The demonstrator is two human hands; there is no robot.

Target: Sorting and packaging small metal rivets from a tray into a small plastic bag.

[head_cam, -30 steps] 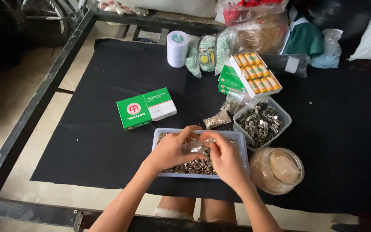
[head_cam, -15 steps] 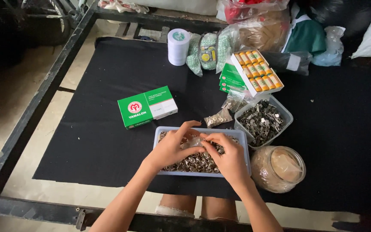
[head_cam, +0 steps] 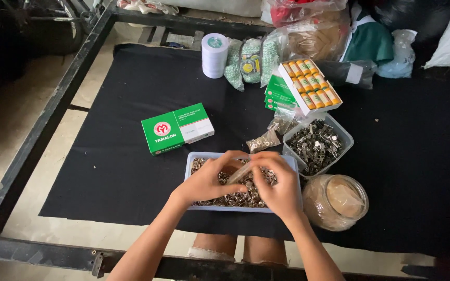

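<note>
Both hands, left hand (head_cam: 209, 182) and right hand (head_cam: 277, 187), pinch a small clear bag (head_cam: 239, 174) over the tray (head_cam: 194, 162), full of metal bits; jar (head_cam: 334, 202) at 3 o'clock.

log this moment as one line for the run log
left hand: over tray of small metal parts | right hand: pinching a thin pale piece with left | clear jar: right of tray

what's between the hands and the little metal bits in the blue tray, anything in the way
Nothing visible. The left hand and right hand are already over the open blue tray, down at the small metal pieces. Between their fingers is a small clear bag, held rather than blocking.
</note>
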